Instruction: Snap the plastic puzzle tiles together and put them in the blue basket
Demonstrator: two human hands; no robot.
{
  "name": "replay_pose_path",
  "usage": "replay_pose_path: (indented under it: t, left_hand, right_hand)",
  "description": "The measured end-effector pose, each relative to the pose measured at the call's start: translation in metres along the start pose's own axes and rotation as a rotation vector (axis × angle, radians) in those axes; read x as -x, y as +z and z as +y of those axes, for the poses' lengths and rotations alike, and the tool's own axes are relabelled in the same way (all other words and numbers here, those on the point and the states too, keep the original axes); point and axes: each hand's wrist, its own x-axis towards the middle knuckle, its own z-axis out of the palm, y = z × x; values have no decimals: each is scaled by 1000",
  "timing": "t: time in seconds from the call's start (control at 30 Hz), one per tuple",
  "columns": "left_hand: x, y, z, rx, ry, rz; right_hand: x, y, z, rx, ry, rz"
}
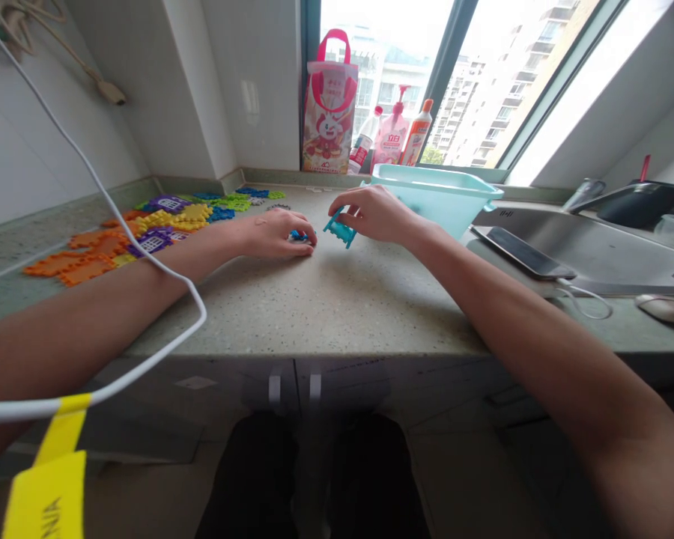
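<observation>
In the middle of the speckled countertop (314, 314), my right hand (371, 209) pinches a teal plastic toy piece (341, 230) with a ladder-like or spool-like shape, tilted just above the surface. My left hand (284, 232) rests on the counter to its left, fingers curled over a small blue piece (299, 236) that is mostly hidden under them. A narrow gap separates the two hands. Beyond my left forearm lie flat interlocking plastic pieces, among them orange ones (90, 251), yellow ones (185, 217), purple window-shaped ones (151, 241) and green ones (230, 202).
A light teal bin (443, 187) stands behind my right hand. A phone (522, 251) lies by the steel sink (595, 262). A bag (330, 120) and several bottles line the windowsill. A white cable (191, 322) hangs across the near left.
</observation>
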Motion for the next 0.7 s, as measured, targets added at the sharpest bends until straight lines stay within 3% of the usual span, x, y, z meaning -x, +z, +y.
replay_pose_path:
  t: [0.17,0.43,0.7]
  left_hand:
    - [1,-1,-5,18,-31,-16]
    - [2,-2,-1,20,-49,6]
    - [2,-4,-2,41,-73,-3]
  right_hand:
    - [2,-10,0,14,22,168]
    - [1,-8,10,53,55,291]
    - [-1,-16,27,147,192,398]
